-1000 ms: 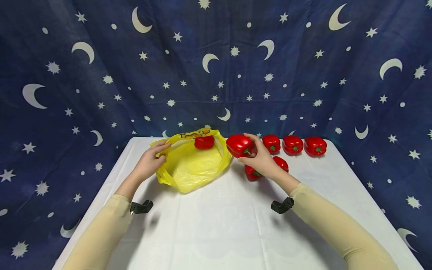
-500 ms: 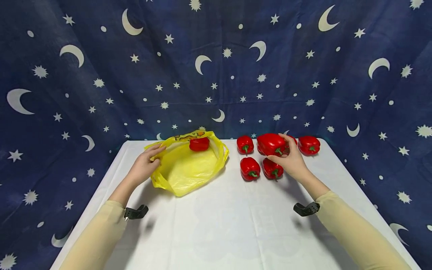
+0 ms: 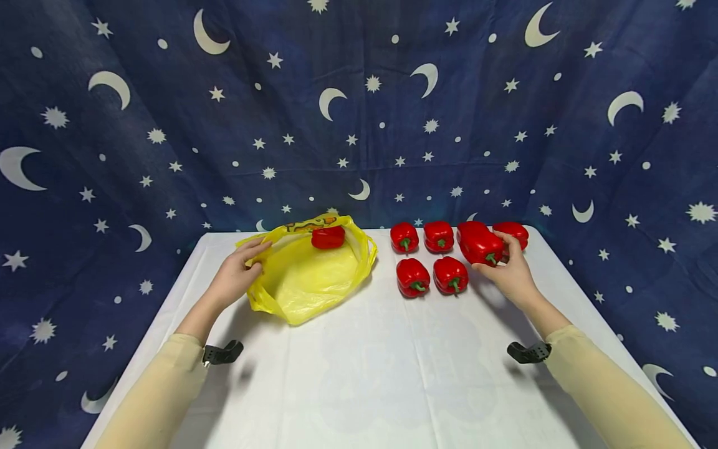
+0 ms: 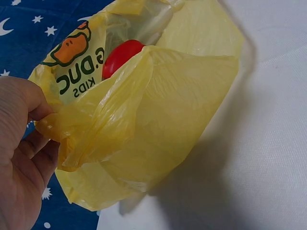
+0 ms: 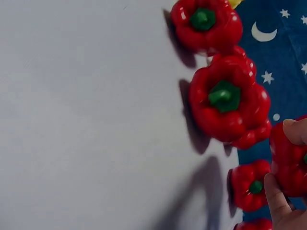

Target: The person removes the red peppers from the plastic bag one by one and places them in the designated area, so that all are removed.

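My left hand (image 3: 238, 269) pinches the edge of a yellow plastic bag (image 3: 311, 280), seen close in the left wrist view with its bunched rim between thumb and fingers. The bag's mouth gapes toward me. Inside, near its back wall, lies a red bell pepper (image 3: 328, 237). My right hand (image 3: 512, 271) grips another red bell pepper (image 3: 477, 242), its green stem toward me, raised over the right part of the back row. In the right wrist view this held bell pepper (image 5: 287, 165) shows between thumb and fingers, with a standing pepper (image 5: 250, 188) beside it.
Two peppers form a front row, a left one (image 3: 413, 277) and a right one (image 3: 450, 275). Behind stand a pepper (image 3: 404, 237), its neighbour (image 3: 439, 236) and one at far right (image 3: 515, 232). A starry blue cloth (image 3: 359, 125) hangs behind the white table (image 3: 359, 374).
My right hand has carried the held bell pepper rightward, from beside the bag to over the right part of the back row. My left hand keeps its hold on the bag.
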`<state>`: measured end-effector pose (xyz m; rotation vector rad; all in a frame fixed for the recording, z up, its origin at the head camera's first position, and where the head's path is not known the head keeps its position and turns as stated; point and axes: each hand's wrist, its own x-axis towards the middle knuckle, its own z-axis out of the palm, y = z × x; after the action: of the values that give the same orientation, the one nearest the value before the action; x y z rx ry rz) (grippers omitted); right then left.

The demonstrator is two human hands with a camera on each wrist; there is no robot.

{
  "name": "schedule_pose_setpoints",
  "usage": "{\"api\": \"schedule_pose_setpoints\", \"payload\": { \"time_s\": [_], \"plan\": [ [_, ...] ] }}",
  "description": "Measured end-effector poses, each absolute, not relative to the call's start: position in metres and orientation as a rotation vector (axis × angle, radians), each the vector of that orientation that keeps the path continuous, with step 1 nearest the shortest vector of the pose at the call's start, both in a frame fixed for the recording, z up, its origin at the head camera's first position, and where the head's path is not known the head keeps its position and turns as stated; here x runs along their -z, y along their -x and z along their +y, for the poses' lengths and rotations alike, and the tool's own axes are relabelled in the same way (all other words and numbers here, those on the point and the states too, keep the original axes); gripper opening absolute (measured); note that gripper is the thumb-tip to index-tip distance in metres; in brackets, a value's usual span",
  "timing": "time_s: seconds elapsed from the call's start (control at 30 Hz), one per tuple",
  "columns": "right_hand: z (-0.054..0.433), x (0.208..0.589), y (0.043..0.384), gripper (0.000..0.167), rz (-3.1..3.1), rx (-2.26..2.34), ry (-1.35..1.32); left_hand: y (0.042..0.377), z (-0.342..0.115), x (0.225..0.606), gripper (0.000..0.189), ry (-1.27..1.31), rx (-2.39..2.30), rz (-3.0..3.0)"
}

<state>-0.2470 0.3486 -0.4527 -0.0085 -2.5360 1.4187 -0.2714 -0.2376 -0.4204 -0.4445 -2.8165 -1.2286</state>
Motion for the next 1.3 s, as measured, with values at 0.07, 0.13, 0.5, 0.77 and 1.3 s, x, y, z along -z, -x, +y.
{"api": "schedule_pose_setpoints", "payload": {
  "time_s": [0.07, 0.13, 0.5, 0.77, 1.3],
  "plan": [
    [0.353, 0.457, 0.245, 0.095, -2.550, -1.415, 0.019, 0.272, -0.238, 0.421, 0.053, 0.454, 1.230, -2.814],
    [0.357, 0.461, 0.242, 0.096, -2.569, -1.419, 0.036, 0.272, -0.237, 0.422, 0.053, 0.456, 1.233, -2.811],
    [0.366, 0.482, 0.230, 0.098, -2.623, -1.396, 0.105, 0.270, -0.236, 0.421, 0.053, 0.443, 1.250, -2.808],
    [0.369, 0.489, 0.230, 0.101, -2.642, -1.405, 0.185, 0.271, -0.235, 0.421, 0.052, 0.457, 1.239, -2.806],
    [0.370, 0.496, 0.232, 0.104, -2.669, -1.364, 0.210, 0.272, -0.234, 0.421, 0.052, 0.445, 1.222, -2.809]
  ]
}}
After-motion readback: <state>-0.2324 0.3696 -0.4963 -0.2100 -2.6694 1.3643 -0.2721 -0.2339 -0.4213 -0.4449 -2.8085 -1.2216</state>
